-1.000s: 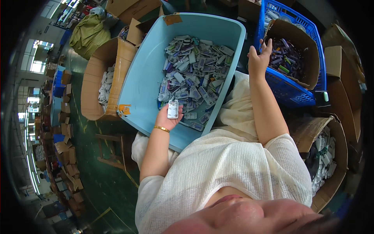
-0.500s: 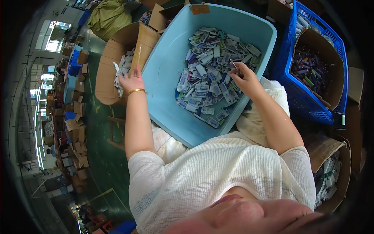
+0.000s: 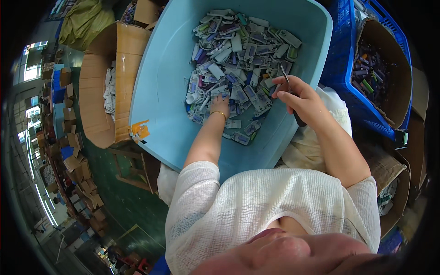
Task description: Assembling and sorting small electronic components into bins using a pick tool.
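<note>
A large light-blue tub (image 3: 153,91) holds a heap of small plastic devices (image 3: 238,68), whitish and translucent with purple, green and blue parts inside. My left hand (image 3: 220,106), a gold bangle at its wrist, reaches into the near left of the heap. Its fingers close at the edge of a small whitish plastic device (image 3: 220,93) with a purplish middle. Above the tub's right side, my right hand (image 3: 300,96) grips a slim tool (image 3: 299,120) with a dark handle and a narrow metal tip; its exact kind is unclear.
Left of the tub stands a cardboard box (image 3: 98,87) with white pieces inside. At the right, a blue plastic crate (image 3: 337,64) holds a carton of dark, purple and green cylindrical pieces (image 3: 369,75). Another carton (image 3: 389,176) is at the lower right. Orange tape (image 3: 140,130) sticks by the tub's left rim.
My left hand has moved from over the cardboard box on the left into the heap in the tub. The right hand stays above the tub, its tool now more visible. The view has shifted.
</note>
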